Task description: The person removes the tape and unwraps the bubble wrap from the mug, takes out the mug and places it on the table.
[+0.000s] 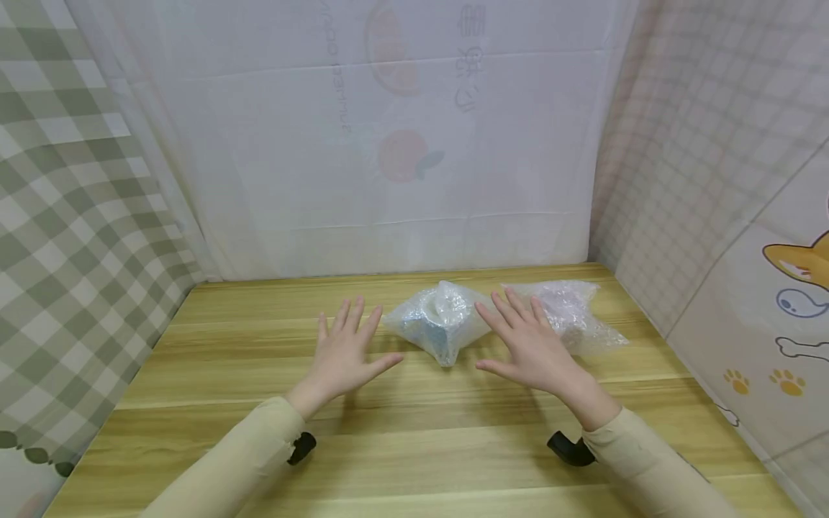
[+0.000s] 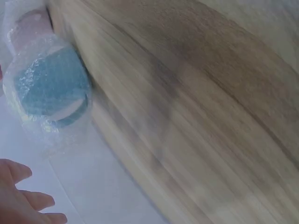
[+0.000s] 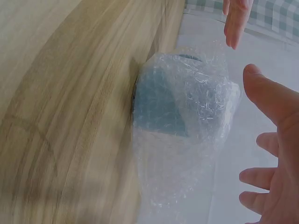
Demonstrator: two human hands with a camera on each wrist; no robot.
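Note:
A blue mug (image 1: 435, 332) wrapped in bubble wrap lies on the table between my two hands; a curved handle shows through the wrap (image 2: 70, 112) in the left wrist view. To its right is a second bubble-wrapped bundle (image 1: 573, 306) with something pinkish inside, its shape unclear. My left hand (image 1: 343, 360) hovers left of the mug, fingers straight and spread, holding nothing. My right hand (image 1: 534, 349) hovers in front of the second bundle with spread fingers, also holding nothing. In the right wrist view, the wrapped mug (image 3: 161, 102) stands apart from the thumb and fingers.
Under both hands is a wood-grain table (image 1: 414, 453). A white printed curtain (image 1: 291, 165) hangs along its back edge. Checked cloth (image 1: 65, 252) borders the left, and a patterned cloth (image 1: 712, 288) borders the right. Black wrist pieces (image 1: 571, 450) sit below the sleeves.

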